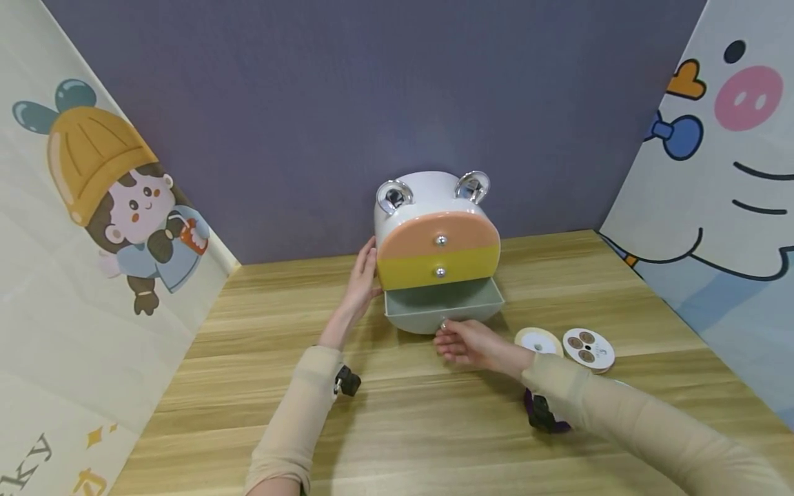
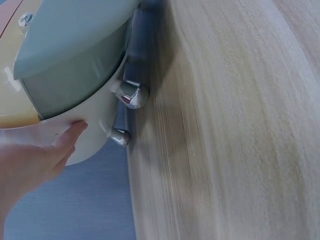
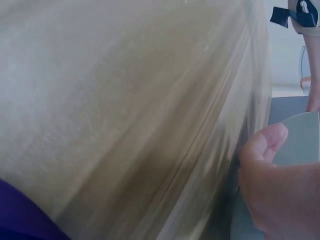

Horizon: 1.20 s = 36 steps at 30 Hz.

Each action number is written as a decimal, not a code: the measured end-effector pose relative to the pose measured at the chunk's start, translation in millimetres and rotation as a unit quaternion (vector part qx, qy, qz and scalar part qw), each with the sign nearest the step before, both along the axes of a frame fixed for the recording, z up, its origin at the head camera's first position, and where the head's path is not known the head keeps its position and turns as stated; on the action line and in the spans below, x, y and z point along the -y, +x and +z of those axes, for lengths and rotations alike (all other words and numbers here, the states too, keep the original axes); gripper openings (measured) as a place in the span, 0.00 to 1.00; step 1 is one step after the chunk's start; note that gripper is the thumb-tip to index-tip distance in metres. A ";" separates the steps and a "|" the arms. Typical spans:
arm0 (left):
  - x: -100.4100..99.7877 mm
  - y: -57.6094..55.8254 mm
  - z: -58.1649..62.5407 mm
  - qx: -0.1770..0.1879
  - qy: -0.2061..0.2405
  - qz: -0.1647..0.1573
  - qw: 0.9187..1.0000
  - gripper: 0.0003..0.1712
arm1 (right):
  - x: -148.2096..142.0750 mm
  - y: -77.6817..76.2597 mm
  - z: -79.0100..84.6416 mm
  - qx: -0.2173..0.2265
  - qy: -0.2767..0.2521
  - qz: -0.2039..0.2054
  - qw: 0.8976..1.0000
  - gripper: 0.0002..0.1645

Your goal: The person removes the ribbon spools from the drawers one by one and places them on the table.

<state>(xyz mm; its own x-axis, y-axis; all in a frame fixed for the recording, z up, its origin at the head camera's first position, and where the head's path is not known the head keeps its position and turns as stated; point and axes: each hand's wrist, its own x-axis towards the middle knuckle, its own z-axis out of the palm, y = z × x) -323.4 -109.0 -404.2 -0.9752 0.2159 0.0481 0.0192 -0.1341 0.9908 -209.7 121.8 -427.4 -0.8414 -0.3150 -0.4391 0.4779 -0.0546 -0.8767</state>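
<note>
A small drawer cabinet with a white body and two silver ears stands against the back wall. Its orange and yellow drawers are closed, while the grey-green bottom drawer is pulled out, and nothing shows in its visible interior. My right hand pinches the silver knob on that drawer; in the right wrist view the hand hides the knob. My left hand rests with fairly straight fingers against the cabinet's left side. Silver feet under the cabinet appear in the left wrist view.
Two spools, one with a pale rim and one with brown circles, lie on the wooden table beside my right forearm. A purple thing is partly hidden below that wrist. Walls bound the table at left, back and right.
</note>
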 end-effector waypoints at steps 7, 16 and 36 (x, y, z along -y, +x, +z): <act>0.2 -0.3 -1.0 -0.004 0.001 -0.004 1.000 0.29 | -0.8 -12.7 -0.6 -0.007 0.000 -0.002 1.000 0.21; 0.5 0.2 -2.9 -0.013 -0.008 -0.005 1.000 0.31 | 3.6 -27.2 0.9 -0.020 0.006 -0.001 1.000 0.21; -1.4 3.6 -1.7 -0.003 -0.009 0.004 1.000 0.29 | 5.6 -53.8 -1.7 -0.036 0.021 -0.009 0.999 0.25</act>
